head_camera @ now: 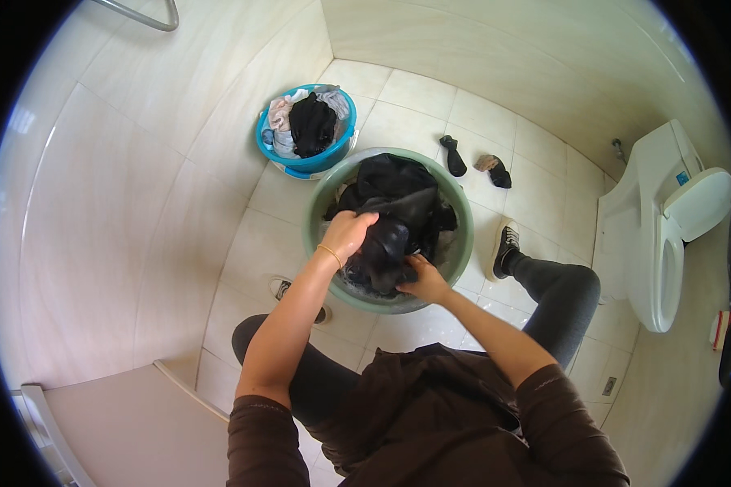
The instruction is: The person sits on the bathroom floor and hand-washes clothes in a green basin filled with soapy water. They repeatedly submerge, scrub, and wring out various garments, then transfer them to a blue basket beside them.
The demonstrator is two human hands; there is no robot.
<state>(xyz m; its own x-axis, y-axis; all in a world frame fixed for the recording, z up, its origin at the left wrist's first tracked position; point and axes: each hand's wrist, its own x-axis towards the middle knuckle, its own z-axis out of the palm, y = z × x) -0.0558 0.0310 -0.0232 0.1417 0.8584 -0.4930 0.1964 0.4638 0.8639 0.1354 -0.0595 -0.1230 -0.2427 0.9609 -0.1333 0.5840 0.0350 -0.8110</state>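
Note:
A round green plastic basin (467,243) stands on the floor before me, holding wet black clothes (396,182) and some sudsy water. My left hand (352,234), with a thin bracelet at the wrist, grips the black cloth at the basin's left-middle part. My right hand (423,279) pinches a lower fold of the black cloth near the basin's near right side. Between the two hands a bunched part of the cloth hangs over the water. The fingertips of both hands are partly hidden in the fabric.
A blue bucket (317,163) of mixed clothes stands behind the basin, at left. A black sock (452,156) and another dark, partly tan sock (499,173) lie on the tiles. A white toilet (661,262) is at right. My feet flank the basin; a tiled wall rises at left.

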